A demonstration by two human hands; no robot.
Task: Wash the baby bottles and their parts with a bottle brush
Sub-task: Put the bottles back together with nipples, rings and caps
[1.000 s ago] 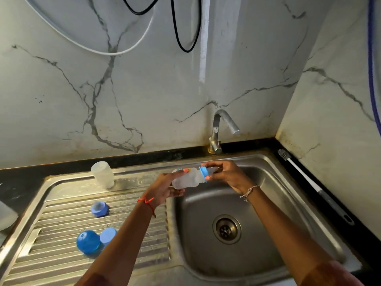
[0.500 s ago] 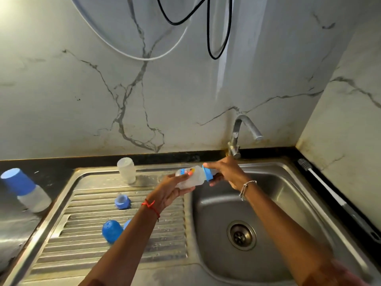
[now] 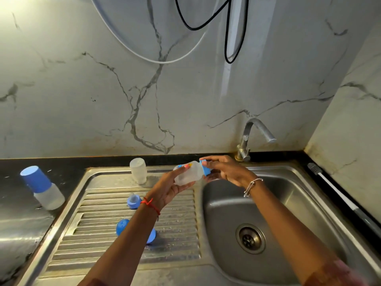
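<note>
the left hand (image 3: 171,188) grasps a clear bottle (image 3: 189,173) lying on its side in the air, over the edge between the draining board (image 3: 103,203) and the sink bowl (image 3: 288,182). the right hand (image 3: 224,170) pinches the bottle's blue ring (image 3: 205,167). the coloured print on the bottle is too blurred to read. the brush (image 3: 338,195) lies on the counter right of the sink. a capless bottle (image 3: 138,171) stands on the draining board.

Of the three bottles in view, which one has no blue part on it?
The bare bottle standing at the back of the drainboard. The counter bottle wears a blue cap, and the held bottle has a blue ring.
</note>
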